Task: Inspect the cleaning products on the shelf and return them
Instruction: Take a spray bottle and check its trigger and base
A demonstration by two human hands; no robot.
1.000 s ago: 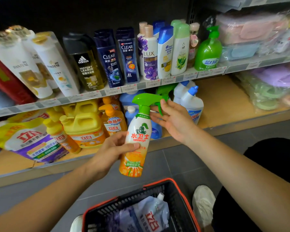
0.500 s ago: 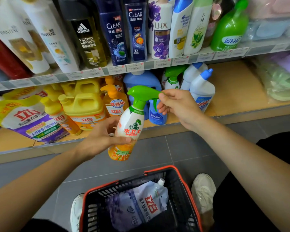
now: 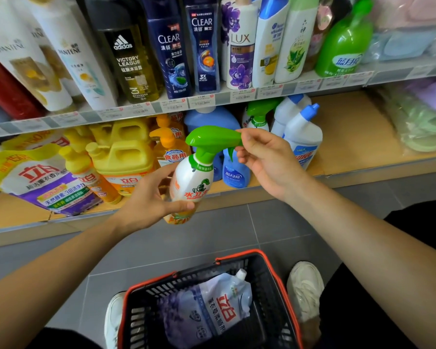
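With my left hand (image 3: 146, 200) wrapped round the belly of the spray bottle (image 3: 194, 180), held just in front of the lower shelf (image 3: 350, 137), and my right hand (image 3: 264, 159) pinching its green head (image 3: 212, 137), I'd turn it slowly, label toward me, fingers off the trigger (image 3: 230, 153).

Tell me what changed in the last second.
The right hand, open against the green spray head a second ago, closed its grip on the nozzle end. The left hand kept holding the spray bottle; the basket stayed put.
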